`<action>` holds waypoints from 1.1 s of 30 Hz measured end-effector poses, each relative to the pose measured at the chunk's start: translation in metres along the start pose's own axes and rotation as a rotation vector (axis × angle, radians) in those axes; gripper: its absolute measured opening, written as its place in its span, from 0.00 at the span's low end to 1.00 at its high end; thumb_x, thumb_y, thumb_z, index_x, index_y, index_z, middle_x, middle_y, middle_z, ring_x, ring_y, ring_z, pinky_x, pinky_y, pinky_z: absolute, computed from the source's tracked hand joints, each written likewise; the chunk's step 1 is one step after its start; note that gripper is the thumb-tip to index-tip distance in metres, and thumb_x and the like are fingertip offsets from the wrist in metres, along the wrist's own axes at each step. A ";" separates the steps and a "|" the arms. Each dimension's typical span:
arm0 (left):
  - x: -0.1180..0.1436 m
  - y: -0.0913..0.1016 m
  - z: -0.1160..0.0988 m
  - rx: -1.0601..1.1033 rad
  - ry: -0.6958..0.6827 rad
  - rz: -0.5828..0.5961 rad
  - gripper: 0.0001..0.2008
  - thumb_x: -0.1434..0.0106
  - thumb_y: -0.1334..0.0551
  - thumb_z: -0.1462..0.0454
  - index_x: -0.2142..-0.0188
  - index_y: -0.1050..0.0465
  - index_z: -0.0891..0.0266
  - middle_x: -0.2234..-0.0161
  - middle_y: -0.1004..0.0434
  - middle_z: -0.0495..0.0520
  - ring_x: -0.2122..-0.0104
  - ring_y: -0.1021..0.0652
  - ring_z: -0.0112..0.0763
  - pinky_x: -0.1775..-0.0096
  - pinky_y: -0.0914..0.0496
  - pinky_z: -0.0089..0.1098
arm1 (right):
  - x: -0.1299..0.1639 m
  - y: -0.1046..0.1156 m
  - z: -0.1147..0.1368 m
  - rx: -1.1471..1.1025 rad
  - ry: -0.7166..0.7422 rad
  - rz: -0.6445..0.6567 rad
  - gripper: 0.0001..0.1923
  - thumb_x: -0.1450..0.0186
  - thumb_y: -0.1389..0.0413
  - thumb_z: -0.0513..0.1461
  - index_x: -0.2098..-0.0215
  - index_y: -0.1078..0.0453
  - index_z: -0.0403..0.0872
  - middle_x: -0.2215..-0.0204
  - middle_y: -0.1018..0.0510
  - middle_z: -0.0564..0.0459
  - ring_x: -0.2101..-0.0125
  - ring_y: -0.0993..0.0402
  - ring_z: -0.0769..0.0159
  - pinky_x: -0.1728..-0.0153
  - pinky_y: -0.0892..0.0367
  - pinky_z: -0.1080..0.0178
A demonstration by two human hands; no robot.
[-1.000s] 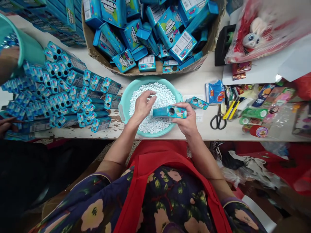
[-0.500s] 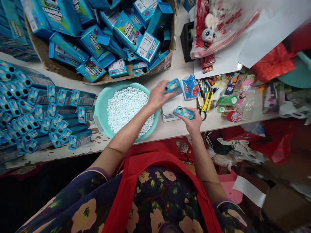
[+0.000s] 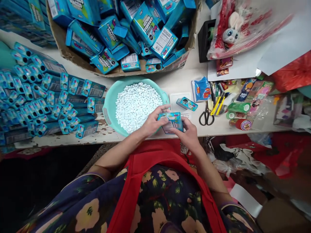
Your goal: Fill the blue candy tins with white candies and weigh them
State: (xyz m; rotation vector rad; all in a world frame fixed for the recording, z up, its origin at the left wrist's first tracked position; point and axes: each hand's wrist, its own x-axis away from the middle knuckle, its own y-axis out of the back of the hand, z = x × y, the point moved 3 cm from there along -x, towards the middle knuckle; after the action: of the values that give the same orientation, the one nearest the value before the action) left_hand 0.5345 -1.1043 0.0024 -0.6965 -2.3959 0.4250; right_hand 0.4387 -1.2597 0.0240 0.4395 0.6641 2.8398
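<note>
Since half a second back, left hand (image 3: 152,124) has come off the far box to join right hand (image 3: 188,134); both now grip 1 blue box (image 3: 171,121) between them. Long axis left-right, above bench (image 3: 145,137) edge, touching bowl (image 3: 110,100) rim.

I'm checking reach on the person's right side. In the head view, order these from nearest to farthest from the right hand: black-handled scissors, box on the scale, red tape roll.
From the right hand:
1. Box on the scale, just beyond the hand.
2. Black-handled scissors, to its right.
3. Red tape roll, farther right near the table edge.
</note>
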 end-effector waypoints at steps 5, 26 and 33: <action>-0.006 -0.014 0.027 0.527 0.250 -0.109 0.26 0.36 0.42 0.44 0.62 0.22 0.66 0.63 0.20 0.60 0.60 0.20 0.35 0.56 0.27 0.33 | 0.017 0.001 0.008 0.207 0.081 -0.075 0.19 0.43 0.33 0.47 0.56 0.28 0.51 0.63 0.21 0.53 0.62 0.25 0.61 0.60 0.29 0.59; -0.014 -0.026 0.036 0.514 0.291 -0.097 0.07 0.38 0.37 0.65 0.67 0.23 0.68 0.70 0.23 0.55 0.68 0.21 0.28 0.65 0.28 0.27 | 0.039 0.016 -0.011 0.158 -0.055 -0.232 0.20 0.45 0.32 0.49 0.58 0.26 0.50 0.64 0.21 0.54 0.64 0.25 0.61 0.60 0.30 0.59; -0.011 -0.013 0.023 0.355 0.317 -0.101 0.10 0.46 0.34 0.69 0.63 0.26 0.66 0.72 0.26 0.51 0.79 0.29 0.19 0.77 0.37 0.21 | 0.064 0.019 -0.055 -0.255 -0.146 -0.171 0.24 0.51 0.28 0.47 0.59 0.27 0.51 0.63 0.22 0.54 0.61 0.24 0.60 0.59 0.28 0.57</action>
State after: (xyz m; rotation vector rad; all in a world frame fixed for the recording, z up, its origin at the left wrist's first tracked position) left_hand 0.5227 -1.1241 -0.0147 -0.4419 -1.9797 0.6270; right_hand 0.3582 -1.2824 0.0017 0.5124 0.2922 2.6509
